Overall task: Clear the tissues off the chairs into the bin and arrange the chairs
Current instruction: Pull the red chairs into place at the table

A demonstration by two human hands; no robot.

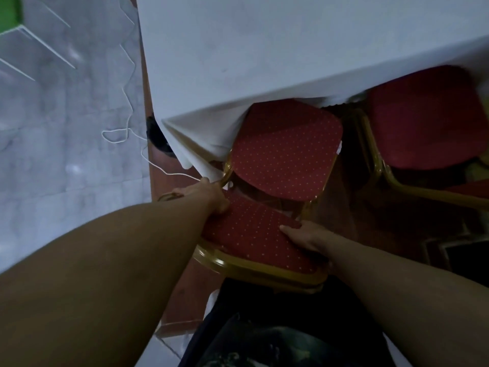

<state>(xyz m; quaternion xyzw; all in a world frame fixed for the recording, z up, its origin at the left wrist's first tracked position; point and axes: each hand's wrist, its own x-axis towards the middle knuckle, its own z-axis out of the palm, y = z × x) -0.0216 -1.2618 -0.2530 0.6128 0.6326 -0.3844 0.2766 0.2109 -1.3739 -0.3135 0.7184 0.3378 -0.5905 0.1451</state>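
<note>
Our left hand [209, 193] and right hand [304, 234] grip the back of the near chair [285, 154]; its seat lies partly under the surface [238, 49]. Pushed in, its frame could snag the hanging cloth [201, 136] and drag it askew, we judge.

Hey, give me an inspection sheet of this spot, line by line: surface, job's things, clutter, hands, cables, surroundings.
Surface: table under a white cloth.
Job's things: near chair red, dotted, seat partly under the cloth; second chair beside it; no bin seen.
Clutter: small white scrap at the seat's edge, possibly tissue.
Hands: left hand and right hand both grip the near chair's backrest.
Cables: white cord loose on the floor.
Surroundings: floor is pale tile.
</note>
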